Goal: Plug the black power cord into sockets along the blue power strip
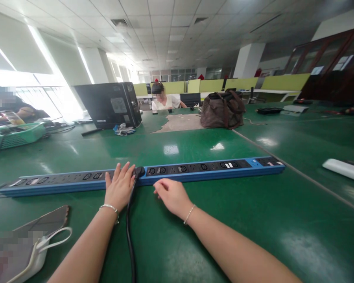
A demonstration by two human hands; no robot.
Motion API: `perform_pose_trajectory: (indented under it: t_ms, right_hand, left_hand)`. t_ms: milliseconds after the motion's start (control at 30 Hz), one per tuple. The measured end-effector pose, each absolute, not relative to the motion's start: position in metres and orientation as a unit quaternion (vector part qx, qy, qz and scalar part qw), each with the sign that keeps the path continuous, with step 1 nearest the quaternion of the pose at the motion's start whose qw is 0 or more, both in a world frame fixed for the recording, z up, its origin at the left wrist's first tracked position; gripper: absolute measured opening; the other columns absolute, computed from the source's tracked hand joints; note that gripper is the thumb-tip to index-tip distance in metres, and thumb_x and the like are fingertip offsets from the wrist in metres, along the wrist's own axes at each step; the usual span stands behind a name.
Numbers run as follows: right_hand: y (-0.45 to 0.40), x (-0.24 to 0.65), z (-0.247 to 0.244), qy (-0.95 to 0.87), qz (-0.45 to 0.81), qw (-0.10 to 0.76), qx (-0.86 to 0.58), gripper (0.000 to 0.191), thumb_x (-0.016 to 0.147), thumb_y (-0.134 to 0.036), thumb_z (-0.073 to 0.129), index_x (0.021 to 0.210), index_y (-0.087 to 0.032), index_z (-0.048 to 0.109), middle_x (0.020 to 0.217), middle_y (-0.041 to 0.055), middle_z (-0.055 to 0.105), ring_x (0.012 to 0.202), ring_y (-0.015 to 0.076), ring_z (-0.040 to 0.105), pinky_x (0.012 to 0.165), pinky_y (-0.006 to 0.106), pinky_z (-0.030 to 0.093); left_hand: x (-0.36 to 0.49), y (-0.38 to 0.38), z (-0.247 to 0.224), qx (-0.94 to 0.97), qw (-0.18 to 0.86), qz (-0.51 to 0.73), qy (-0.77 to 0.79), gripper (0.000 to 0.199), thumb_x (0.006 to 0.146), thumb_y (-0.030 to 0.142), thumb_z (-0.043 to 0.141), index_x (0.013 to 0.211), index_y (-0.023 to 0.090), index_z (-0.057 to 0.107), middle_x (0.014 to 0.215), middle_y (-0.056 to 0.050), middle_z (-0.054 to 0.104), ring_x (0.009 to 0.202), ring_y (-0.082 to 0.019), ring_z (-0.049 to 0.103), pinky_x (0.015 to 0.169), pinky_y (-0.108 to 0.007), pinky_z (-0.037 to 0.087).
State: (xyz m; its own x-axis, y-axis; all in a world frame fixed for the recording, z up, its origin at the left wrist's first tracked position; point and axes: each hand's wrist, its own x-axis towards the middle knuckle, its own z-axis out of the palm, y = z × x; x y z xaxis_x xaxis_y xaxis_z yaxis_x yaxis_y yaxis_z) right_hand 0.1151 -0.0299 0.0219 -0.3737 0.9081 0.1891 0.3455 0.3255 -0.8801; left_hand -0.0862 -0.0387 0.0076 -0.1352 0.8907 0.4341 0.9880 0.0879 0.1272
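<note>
A long blue power strip [212,175] with a row of black sockets lies across the green table in front of me. My left hand [119,184] rests flat on it, left of centre, fingers spread. Just right of those fingers, a black plug [140,171] sits in a round fitting on the strip. Its thick black cable [129,232] runs down past my left wrist toward me. My right hand [172,195] hovers by the strip's near edge, right of the plug, with fingers curled in and nothing seen between them.
At lower left lie a phone [44,220] and a white object with a loop [38,255]. Farther back are a black computer case [106,104], gloves [124,129], a green basket [23,137] and a brown bag [221,112]. Two people sit beyond. A white bar [345,169] lies right.
</note>
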Motion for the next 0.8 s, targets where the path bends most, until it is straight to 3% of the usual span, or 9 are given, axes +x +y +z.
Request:
perform_pose_trajectory:
  t_ms: [67,167,400,633,800]
  right_hand:
    - [-0.032,0.078,0.027,-0.61,0.569,0.336,-0.437,0.029,0.09,-0.035,0.043,0.081,-0.017,0.064,0.071,0.002,0.069,0.046,0.0087,0.058,0.043,0.018,0.041]
    - [-0.028,0.035,0.033,-0.464,0.689,0.329,-0.449,0.035,0.091,-0.038,0.041,0.075,-0.014,0.061,0.059,0.0012,0.065,0.033,0.0056,0.047,0.032,0.015,0.031]
    - [-0.023,0.006,0.034,-0.35,0.718,0.388,-0.459,0.032,0.085,-0.023,0.043,0.058,-0.014,0.056,0.034,-0.0041,0.047,0.024,0.0058,0.035,0.026,0.015,0.021]
    - [-0.022,0.007,0.039,-0.31,0.736,0.371,-0.474,0.033,0.084,-0.025,0.04,0.054,-0.016,0.052,0.029,-0.0031,0.045,0.021,0.006,0.026,0.024,0.016,0.015]
    - [-0.021,0.008,0.025,-0.372,0.708,0.398,-0.449,0.034,0.087,-0.024,0.039,0.056,-0.017,0.052,0.03,-0.0048,0.045,0.021,0.0061,0.031,0.024,0.015,0.02]
  left_hand:
    - [-0.085,-0.038,0.004,-0.656,0.096,-0.173,-0.729,0.049,0.09,0.029,0.025,0.135,0.022,0.044,0.144,-0.008,0.042,0.138,-0.028,0.026,0.108,-0.064,0.01]
    - [-0.089,-0.038,-0.001,-0.676,0.101,-0.162,-0.712,0.049,0.089,0.025,0.027,0.136,0.024,0.042,0.145,-0.009,0.041,0.135,-0.026,0.033,0.109,-0.061,0.012]
    - [-0.094,-0.035,-0.009,-0.676,0.123,-0.158,-0.709,0.05,0.087,0.026,0.034,0.135,0.026,0.044,0.145,-0.009,0.04,0.134,-0.026,0.033,0.109,-0.059,0.012]
    - [-0.088,-0.037,-0.001,-0.671,0.099,-0.177,-0.714,0.049,0.085,0.025,0.034,0.132,0.027,0.047,0.144,-0.009,0.043,0.133,-0.027,0.035,0.109,-0.059,0.012]
    - [-0.085,-0.038,0.002,-0.665,0.097,-0.177,-0.719,0.048,0.086,0.026,0.032,0.13,0.026,0.05,0.143,-0.008,0.044,0.132,-0.027,0.036,0.108,-0.057,0.014]
